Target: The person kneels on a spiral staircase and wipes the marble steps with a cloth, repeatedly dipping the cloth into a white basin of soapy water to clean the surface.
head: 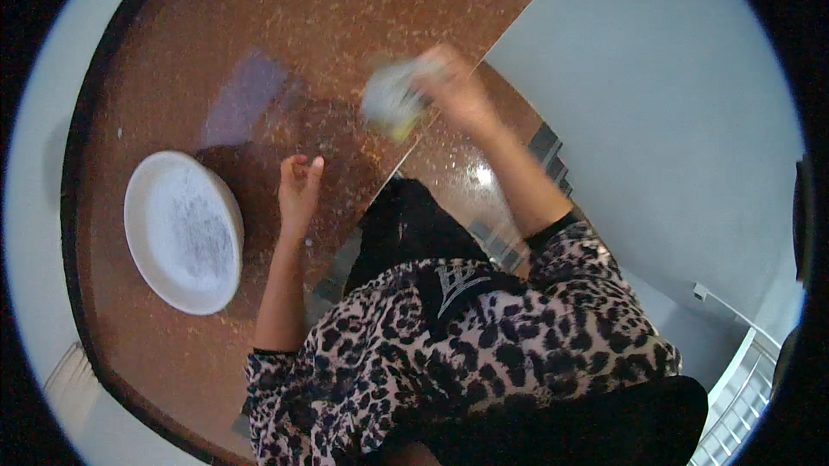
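My right hand [456, 93] is raised over the near edge of a brown speckled surface [311, 6]. It grips a whitish, cloth-like item [396, 93] with a yellow patch low on it; motion blur hides what it is exactly. My left hand [299, 190] is held over the same surface with thumb and fingers apart, and nothing is in it. To its left stands a round white basin [184, 233], whose inside looks whitish and foamy with a greyish patch. The basin is apart from both hands.
A black border [74, 207] runs along the surface's far side by a pale wall. Past the near edge lies a lower, shiny floor [460, 168] with grey tile bands. A bluish-white panel or wall [654, 103] stands right; a white metal rack or railing [738, 401] is lower right.
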Demonstrator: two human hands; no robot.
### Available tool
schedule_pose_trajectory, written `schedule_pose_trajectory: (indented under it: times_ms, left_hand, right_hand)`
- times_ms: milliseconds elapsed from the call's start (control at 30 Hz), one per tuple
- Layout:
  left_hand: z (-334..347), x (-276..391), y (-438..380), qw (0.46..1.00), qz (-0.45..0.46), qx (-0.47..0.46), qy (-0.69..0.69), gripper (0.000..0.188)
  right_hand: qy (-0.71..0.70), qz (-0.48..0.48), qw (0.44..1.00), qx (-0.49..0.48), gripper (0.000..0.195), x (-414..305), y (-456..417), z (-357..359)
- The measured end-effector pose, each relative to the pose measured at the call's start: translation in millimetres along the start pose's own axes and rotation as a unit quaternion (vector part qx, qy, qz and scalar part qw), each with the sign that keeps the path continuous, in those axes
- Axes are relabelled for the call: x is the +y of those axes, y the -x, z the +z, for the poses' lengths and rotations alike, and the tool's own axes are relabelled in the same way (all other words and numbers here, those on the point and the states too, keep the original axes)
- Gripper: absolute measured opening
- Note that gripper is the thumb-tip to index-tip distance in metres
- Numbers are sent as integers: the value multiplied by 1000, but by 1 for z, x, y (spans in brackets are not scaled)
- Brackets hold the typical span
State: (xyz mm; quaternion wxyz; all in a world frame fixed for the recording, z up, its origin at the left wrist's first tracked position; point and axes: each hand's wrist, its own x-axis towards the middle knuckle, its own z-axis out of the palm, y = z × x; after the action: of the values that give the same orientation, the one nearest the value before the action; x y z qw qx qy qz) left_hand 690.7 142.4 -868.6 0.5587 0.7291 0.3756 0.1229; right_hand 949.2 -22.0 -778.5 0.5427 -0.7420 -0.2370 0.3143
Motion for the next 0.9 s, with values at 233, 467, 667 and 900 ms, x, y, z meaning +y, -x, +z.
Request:
schedule_pose_trajectory:
  times_ms: [233, 467, 667, 900]
  left_hand:
    - [-14, -52, 12, 992, -9, 2, -128, 27]
    - [13, -36, 29, 986, 10, -10, -168, 24]
    - [3, -40, 44, 988, -4, 20, -151, 23]
    - [-6, -66, 72, 986, -48, 70, -141, 21]
  right_hand:
    - [58, -60, 974, 211, 16, -2, -65, -160]
    - [332, -158, 891, 268, 18, 5, -104, -194]
    - [313, -317, 894, -49, 34, 30, -89, -28]
    - [415, -289, 844, -181, 46, 102, -66, 116]
